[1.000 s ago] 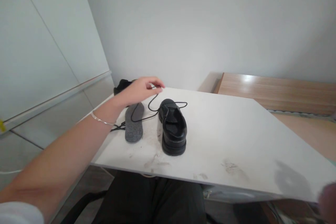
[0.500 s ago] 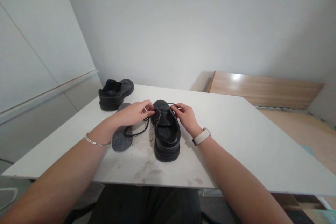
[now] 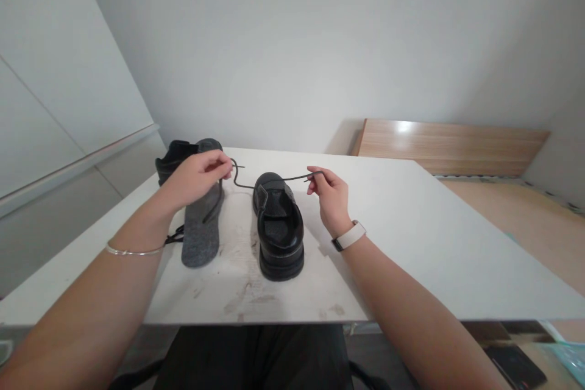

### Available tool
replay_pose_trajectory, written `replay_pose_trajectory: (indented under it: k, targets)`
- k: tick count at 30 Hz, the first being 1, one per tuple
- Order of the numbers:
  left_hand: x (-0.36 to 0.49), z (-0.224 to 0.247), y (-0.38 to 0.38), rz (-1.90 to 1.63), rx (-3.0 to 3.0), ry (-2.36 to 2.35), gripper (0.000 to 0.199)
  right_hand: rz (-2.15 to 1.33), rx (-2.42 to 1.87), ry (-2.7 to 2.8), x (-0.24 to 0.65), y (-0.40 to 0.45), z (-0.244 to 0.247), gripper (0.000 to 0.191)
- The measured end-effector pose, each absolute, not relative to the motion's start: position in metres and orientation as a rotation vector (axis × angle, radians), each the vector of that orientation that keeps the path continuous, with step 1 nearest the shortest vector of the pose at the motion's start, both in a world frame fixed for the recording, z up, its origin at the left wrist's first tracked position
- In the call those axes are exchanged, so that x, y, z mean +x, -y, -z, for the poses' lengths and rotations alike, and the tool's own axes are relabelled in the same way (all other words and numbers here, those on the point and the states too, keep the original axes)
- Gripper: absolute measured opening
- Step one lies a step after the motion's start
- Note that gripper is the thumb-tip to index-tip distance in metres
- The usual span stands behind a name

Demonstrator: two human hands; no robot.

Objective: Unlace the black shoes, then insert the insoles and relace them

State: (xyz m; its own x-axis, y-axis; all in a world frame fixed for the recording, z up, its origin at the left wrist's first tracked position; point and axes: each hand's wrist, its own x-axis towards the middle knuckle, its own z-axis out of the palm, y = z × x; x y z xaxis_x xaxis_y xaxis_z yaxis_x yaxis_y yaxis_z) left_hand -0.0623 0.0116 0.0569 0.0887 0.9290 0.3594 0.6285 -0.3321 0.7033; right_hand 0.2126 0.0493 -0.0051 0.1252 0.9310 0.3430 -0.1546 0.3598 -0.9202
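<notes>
A black leather shoe (image 3: 281, 244) stands upright on the white table, heel toward me. From its front a dark shoelace (image 3: 295, 178) runs out to both sides. My right hand (image 3: 331, 192), to the right of the toe, pinches one side of the lace near its end. Over the grey insole (image 3: 201, 241), my left hand (image 3: 205, 173) is closed on the lace's other side, which curves loosely back to the shoe. Partly hidden behind that hand is a second black shoe (image 3: 172, 155).
The white table (image 3: 411, 244) has brown smudges near its front edge. A grey wall (image 3: 292, 61) rises behind it, with white panels (image 3: 59, 85) at left. A wooden headboard (image 3: 448, 145) stands at right. A dark phone-like object (image 3: 514, 365) lies low at the right.
My hands have moved apart from the shoe, left hand leftward and right hand rightward, drawing the lace out to both sides. The view has shifted slightly.
</notes>
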Motion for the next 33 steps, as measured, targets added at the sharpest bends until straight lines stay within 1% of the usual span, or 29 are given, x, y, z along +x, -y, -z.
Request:
replay_pose_trajectory:
  k: [2,4,6,8,10,12,15,18,20,21,22,23,25,27,28,30,33]
  targets:
    - [-0.057,-0.064,-0.007,-1.375,1.802,-1.395,0.021,-1.02,-0.81,1.041,0.212,-0.046,-0.003,0.028]
    - [-0.044,-0.07,-0.002,-1.537,1.656,-1.183,0.018,-1.094,-0.726,0.957,0.206,-0.039,-0.016,0.025]
    - [-0.027,-0.076,0.004,-1.562,1.634,-0.977,0.016,-1.157,-0.626,0.996,0.193,-0.026,-0.033,0.024]
    - [-0.01,-0.082,0.008,-1.546,1.675,-0.855,0.019,-1.217,-0.512,1.143,0.175,-0.012,-0.051,0.022]
    - [0.003,-0.088,0.012,-1.558,1.708,-0.86,0.022,-1.229,-0.378,1.33,0.158,0.003,-0.067,0.023]
    - [0.008,-0.095,0.014,-1.599,1.718,-0.955,0.024,-1.164,-0.325,1.481,0.147,0.016,-0.08,0.027]
    - [-0.004,-0.107,0.018,-1.706,1.702,-1.125,0.021,-0.914,-0.376,1.713,0.148,0.031,-0.088,0.036]
    - [-0.036,-0.115,0.021,-1.919,1.733,-1.319,0.016,-0.477,-0.555,1.996,0.165,0.04,-0.084,0.045]
    - [-0.058,-0.113,0.024,-2.023,1.844,-1.514,0.017,-0.202,-0.752,2.194,0.177,0.042,-0.078,0.045]
    - [-0.068,-0.11,0.026,-1.998,1.923,-1.648,0.018,-0.104,-0.849,2.283,0.182,0.041,-0.075,0.044]
    - [-0.076,-0.105,0.027,-1.907,2.002,-1.797,0.018,-0.037,-0.929,2.361,0.186,0.04,-0.072,0.043]
    - [-0.083,-0.098,0.027,-1.735,2.077,-1.948,0.019,-0.001,-0.99,2.427,0.188,0.039,-0.07,0.042]
    - [-0.091,-0.081,0.027,-1.18,2.218,-2.173,0.021,-0.008,-1.075,2.532,0.189,0.035,-0.068,0.046]
    - [-0.093,-0.063,0.025,-0.639,2.288,-2.229,0.025,-0.045,-1.156,2.618,0.187,0.031,-0.07,0.055]
    - [-0.093,-0.054,0.024,-0.455,2.316,-2.212,0.025,-0.052,-1.198,2.652,0.186,0.029,-0.072,0.06]
    - [-0.089,-0.042,0.023,-0.24,2.405,-2.209,0.027,-0.015,-1.267,2.702,0.183,0.029,-0.076,0.066]
    - [-0.077,-0.038,0.026,-0.122,2.557,-2.339,0.034,0.12,-1.303,2.781,0.178,0.03,-0.083,0.06]
